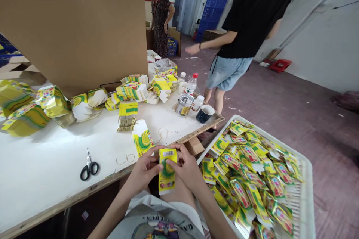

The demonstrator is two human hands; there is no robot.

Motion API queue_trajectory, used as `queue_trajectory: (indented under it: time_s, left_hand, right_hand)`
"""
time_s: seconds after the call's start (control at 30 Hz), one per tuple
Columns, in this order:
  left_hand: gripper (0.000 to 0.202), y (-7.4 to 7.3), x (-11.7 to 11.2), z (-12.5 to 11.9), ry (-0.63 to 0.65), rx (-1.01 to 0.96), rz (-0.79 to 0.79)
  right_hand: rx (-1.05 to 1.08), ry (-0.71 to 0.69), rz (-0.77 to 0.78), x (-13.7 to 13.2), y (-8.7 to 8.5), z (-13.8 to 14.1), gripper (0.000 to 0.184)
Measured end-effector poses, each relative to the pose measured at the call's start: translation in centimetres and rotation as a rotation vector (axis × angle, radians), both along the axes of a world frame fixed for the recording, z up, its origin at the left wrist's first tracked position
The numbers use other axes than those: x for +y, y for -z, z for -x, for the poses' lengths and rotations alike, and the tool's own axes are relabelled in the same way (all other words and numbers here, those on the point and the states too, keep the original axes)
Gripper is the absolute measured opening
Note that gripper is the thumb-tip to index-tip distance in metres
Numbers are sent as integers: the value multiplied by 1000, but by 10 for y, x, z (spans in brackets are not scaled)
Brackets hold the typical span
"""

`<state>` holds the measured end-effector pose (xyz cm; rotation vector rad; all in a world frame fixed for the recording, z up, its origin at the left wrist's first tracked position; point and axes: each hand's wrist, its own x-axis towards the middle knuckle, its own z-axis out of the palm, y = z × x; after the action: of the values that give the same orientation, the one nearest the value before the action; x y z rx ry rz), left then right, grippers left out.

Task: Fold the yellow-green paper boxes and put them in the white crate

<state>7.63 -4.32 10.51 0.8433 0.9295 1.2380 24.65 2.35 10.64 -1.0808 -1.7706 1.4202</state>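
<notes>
A narrow yellow and green carton with a barcode at its top is held upright over my lap, at the table's front edge. My left hand pinches its left side, with the thumb on the front. My right hand grips the upper right side, its thumb also on the front face. Just beyond my left hand, an unfolded carton with white flaps lies on the table. Behind it stands a neat stack of flat cartons.
Scissors and rubber bands lie on the white table. A dark mug, a jar and bottles stand near its right corner. A white basket of filled cartons is at my right. Two people stand beyond.
</notes>
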Motion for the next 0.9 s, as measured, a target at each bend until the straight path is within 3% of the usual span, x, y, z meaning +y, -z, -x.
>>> queue_trajectory:
  time_s: [0.13, 0.37, 0.6, 0.7, 0.77, 0.83, 0.9]
  left_hand:
    - [50, -2, 0, -2, 9, -30, -5]
    - [49, -6, 4, -18, 12, 39, -54]
    - [51, -7, 7, -29, 51, 29, -64]
    - [49, -1, 4, -31, 83, 93, -73]
    - [44, 6, 5, -24, 44, 247, -107]
    - [39, 15, 7, -9, -94, 475, -137]
    - [39, 27, 9, 9, -292, 688, -117]
  right_hand:
    - [80, 73, -11, 3, 0, -5, 25]
    - [342, 145, 182, 0, -6, -12, 26]
    - [297, 231, 81, -6, -4, -15, 26]
    - [177, 200, 63, -3, -7, -32, 26]
    - [-15, 161, 37, 1, -12, -62, 26]
    - [-297, 167, -38, 7, -18, -104, 26]
    - [-552, 282, -130, 14, -20, -141, 28]
